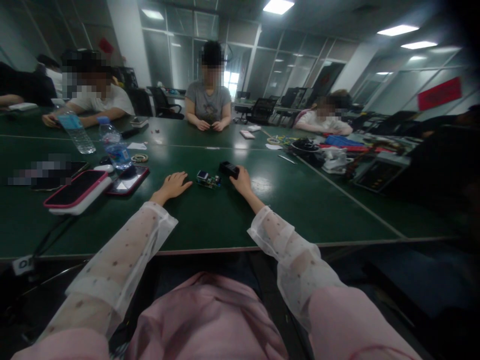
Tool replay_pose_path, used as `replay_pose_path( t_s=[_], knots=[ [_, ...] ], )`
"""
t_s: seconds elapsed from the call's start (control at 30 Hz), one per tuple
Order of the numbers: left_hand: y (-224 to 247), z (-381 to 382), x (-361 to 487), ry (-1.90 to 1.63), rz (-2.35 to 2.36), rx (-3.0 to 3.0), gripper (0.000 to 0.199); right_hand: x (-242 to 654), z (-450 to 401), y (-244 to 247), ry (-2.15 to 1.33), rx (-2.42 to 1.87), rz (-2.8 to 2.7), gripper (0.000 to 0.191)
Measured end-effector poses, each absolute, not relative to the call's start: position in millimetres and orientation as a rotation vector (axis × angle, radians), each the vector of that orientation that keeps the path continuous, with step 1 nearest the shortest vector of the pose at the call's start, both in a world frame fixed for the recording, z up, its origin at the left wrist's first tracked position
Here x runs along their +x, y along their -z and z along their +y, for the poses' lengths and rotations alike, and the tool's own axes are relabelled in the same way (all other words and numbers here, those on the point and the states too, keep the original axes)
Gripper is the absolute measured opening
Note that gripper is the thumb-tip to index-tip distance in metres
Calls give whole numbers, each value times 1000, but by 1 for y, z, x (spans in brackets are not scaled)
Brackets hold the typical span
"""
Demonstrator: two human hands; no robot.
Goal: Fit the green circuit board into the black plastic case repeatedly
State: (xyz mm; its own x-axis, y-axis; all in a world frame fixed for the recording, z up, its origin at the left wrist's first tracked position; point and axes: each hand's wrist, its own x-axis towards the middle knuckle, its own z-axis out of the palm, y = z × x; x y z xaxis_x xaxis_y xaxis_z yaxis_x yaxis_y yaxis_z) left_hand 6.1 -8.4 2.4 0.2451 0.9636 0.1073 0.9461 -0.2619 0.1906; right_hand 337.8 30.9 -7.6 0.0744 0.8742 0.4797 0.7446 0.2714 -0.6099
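Observation:
My left hand [174,186] lies flat on the green table [195,220], fingers spread and nothing in it. Just right of its fingertips sits a small circuit board [208,181] with a little screen on its left part. My right hand [241,181] grips the near right end of a small black box-shaped object [227,168], thumb and fingers around it. This black object is beside the board, a little farther from me; its exact kind is too small to tell.
Left of my left hand lie a phone [129,181], a pink-edged phone [78,189] on a white block, and two water bottles [119,156]. Cables and tools [300,145] clutter the right side, near a metal-cased unit [380,171]. A person [208,102] sits opposite; others sit along the table.

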Motion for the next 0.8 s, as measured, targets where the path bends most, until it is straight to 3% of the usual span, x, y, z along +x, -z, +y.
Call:
replay_pose_path(
  t_s=[0.5, 0.63, 0.8],
  knots=[
    [-3, -9, 8, -277, 1884, 2426, 69, 338, 36, 5, -221, -1520, -1699, 52],
    [-7, -11, 9, -264, 1869, 2421, 70, 359, 51, -10, -235, -1421, -1363, 49],
    [-9, -13, 10, -263, 1876, 2404, 69, 378, 57, -29, -259, -1250, -1013, 60]
  ],
)
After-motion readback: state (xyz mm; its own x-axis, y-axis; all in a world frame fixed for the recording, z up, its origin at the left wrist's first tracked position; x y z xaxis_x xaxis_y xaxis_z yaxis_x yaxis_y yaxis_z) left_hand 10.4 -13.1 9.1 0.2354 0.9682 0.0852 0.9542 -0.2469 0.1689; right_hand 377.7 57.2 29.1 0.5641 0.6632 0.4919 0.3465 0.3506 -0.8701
